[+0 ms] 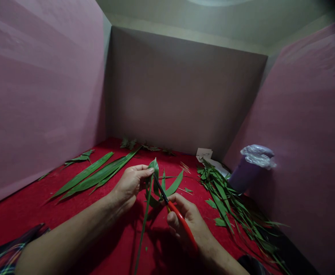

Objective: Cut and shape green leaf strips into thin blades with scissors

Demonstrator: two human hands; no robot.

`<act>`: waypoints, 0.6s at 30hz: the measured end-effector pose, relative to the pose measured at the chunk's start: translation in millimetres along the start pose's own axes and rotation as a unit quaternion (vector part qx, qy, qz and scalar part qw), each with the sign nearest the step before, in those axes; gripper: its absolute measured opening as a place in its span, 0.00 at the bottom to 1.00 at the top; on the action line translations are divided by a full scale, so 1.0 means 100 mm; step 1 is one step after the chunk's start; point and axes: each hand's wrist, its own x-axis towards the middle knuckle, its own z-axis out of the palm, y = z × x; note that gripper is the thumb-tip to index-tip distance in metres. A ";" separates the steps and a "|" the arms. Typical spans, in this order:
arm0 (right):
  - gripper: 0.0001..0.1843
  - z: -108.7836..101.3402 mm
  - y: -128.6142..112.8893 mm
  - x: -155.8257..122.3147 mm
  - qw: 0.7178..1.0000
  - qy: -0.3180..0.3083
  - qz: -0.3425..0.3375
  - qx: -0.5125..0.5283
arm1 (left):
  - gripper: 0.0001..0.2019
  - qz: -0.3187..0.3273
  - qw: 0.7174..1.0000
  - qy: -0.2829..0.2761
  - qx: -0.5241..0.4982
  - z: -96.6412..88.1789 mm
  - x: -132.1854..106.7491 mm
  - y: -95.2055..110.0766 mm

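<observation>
With the scissors (181, 220) as landmark, the leaf (153, 165) is at their tips, upright, pinched between the thumb and fingers of the left hand (127, 186); the right hand (190, 215) is wrapped round the red handles. The blades look nearly together, though I cannot tell whether any leaf lies between them. A thin strip (144, 225) hangs down just left of the scissors, and green blades (174, 185) fan out just beyond them to the right. To cut well here, the pinch should stay close to the cut so the leaf stays taut, but the left fingertips are very near the points and would be safer a little back. A short snip by the tips should suit better than a full bite, which might catch the strip or the fan. The sticks (185, 167) lie beyond the scissors, the long leaves (95, 175) to their left, and the heap (224, 194) to their right, all well apart from the cutting edges.
</observation>
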 end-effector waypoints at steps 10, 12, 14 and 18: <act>0.24 0.01 -0.07 -0.02 1.000 -0.008 -0.004 -0.028 | 0.03 0.007 1.000 0.009 0.002 0.00 0.02 0.01; 0.24 0.01 -0.08 -0.02 0.999 -0.012 0.000 -0.033 | 0.03 0.007 1.000 0.008 0.003 -0.01 0.03 0.00; 0.25 0.02 -0.09 -0.02 0.999 -0.013 0.003 -0.038 | 0.03 0.007 1.000 0.005 0.004 -0.01 0.03 -0.02; 0.25 0.03 -0.14 -0.02 0.999 -0.010 0.007 -0.052 | 0.04 0.005 1.000 0.000 0.004 -0.03 0.04 -0.04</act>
